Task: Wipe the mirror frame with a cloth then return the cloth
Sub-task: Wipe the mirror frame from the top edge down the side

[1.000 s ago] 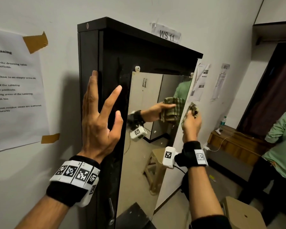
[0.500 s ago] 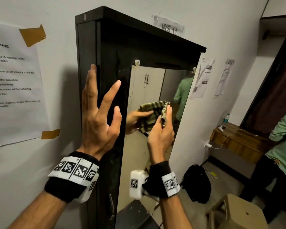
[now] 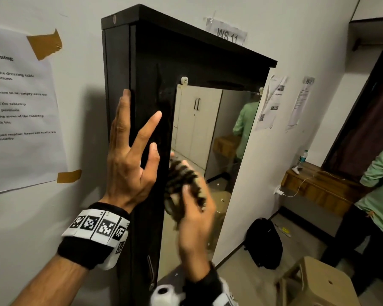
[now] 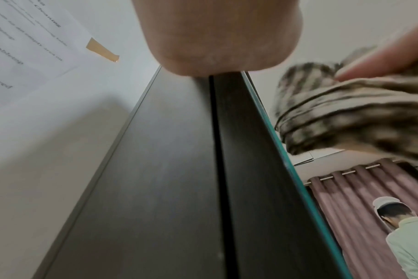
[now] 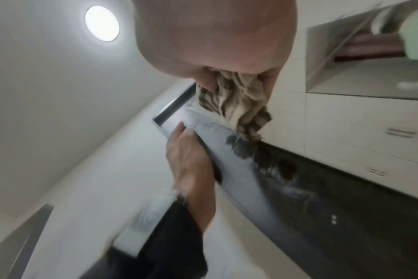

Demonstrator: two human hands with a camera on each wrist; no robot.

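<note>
A tall black mirror frame (image 3: 146, 62) stands against the white wall, with the mirror glass (image 3: 203, 133) set in its front. My left hand (image 3: 131, 155) rests flat against the frame's left front edge, fingers straight and spread. My right hand (image 3: 192, 215) grips a bunched green-and-beige checked cloth (image 3: 184, 184) and holds it against the inner left strip of the frame, just right of my left hand; both are motion-blurred. The left wrist view shows the black frame (image 4: 179, 169) running away and the cloth (image 4: 346, 117) beside it. In the right wrist view the cloth (image 5: 236, 105) hangs from my fist onto the frame (image 5: 322, 188).
Taped paper sheets (image 3: 18, 111) hang on the wall left of the frame. A person in a green shirt (image 3: 380, 195) stands at the right by a wooden desk (image 3: 318, 186). A black bag (image 3: 263, 244) and a beige stool (image 3: 318, 283) sit on the floor at the lower right.
My right hand has carried the cloth from the mirror's right edge leftward and down across the glass to the frame's left strip. My left hand stays pressed on the frame.
</note>
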